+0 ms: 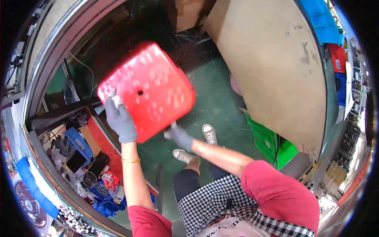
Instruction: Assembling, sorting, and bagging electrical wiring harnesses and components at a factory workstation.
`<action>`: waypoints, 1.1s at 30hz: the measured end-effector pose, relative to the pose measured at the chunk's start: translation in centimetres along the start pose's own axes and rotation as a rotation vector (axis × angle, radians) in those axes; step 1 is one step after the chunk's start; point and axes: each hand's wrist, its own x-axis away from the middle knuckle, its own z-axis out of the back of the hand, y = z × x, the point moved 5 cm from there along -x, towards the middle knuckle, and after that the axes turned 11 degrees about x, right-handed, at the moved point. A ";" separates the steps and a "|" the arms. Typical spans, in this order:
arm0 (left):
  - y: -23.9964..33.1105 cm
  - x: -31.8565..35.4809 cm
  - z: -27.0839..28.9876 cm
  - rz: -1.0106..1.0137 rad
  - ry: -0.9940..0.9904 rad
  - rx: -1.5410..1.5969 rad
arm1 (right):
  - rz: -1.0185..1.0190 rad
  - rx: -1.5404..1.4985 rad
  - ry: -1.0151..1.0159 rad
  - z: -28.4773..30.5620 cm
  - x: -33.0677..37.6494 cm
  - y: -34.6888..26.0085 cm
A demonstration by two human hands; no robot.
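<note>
Red stool (158, 100) tilted, centre-left of frame. Left hand (119, 118) lies over its left edge; can't tell whether it pinches. Right hand (181, 138) blurred by the lower edge; closure, contact unclear. Risks: one-sided support could let stool swing into blue tray (75, 138), lower left; smooth seat could slip, hitting shoes (209, 134).

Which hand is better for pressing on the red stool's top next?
Probably the left hand: it reaches over the top of the red stool, while the right hand is down by the lower edge.
</note>
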 end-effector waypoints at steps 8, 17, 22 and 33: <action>-0.5 3.3 -3.7 0.102 -0.338 -0.555 | 0.326 1.165 -0.743 10.1 13.5 3.2; 0.5 3.7 -4.2 -0.091 -0.186 -0.477 | -0.233 0.963 0.370 38.9 -9.5 2.2; 0.0 3.9 -4.0 0.105 -0.223 -0.348 | -0.081 0.893 0.716 46.7 -19.1 0.0; -0.3 5.3 -3.0 0.033 -0.214 -0.545 | -0.010 1.270 0.961 46.6 -27.4 -8.0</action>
